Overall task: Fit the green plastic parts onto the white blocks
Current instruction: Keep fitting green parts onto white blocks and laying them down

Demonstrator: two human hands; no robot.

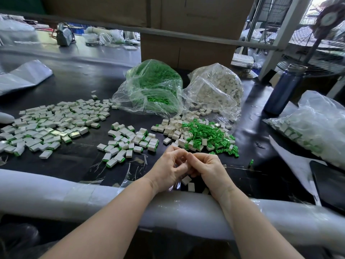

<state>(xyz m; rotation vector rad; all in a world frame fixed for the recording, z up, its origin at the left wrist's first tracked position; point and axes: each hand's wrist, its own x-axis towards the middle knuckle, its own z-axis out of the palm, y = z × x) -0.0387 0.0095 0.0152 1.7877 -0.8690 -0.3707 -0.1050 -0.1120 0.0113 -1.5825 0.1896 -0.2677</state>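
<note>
My left hand (169,170) and my right hand (209,170) meet fingertip to fingertip near the table's front edge, fingers curled together; whatever they pinch is hidden. Two white blocks (188,183) lie on the table just below the hands. Just beyond them is a loose heap of green plastic parts (209,136) mixed with white blocks (175,129). Left of it lie assembled blocks with green edges (128,142), and a larger spread (52,122) covers the far left.
A clear bag of green parts (155,86) and a clear bag of white blocks (218,88) stand behind the heaps. A blue bottle (285,90) stands at the right. A bag of finished pieces (313,126), a dark tablet (330,184) and the padded table edge (74,191) border the area.
</note>
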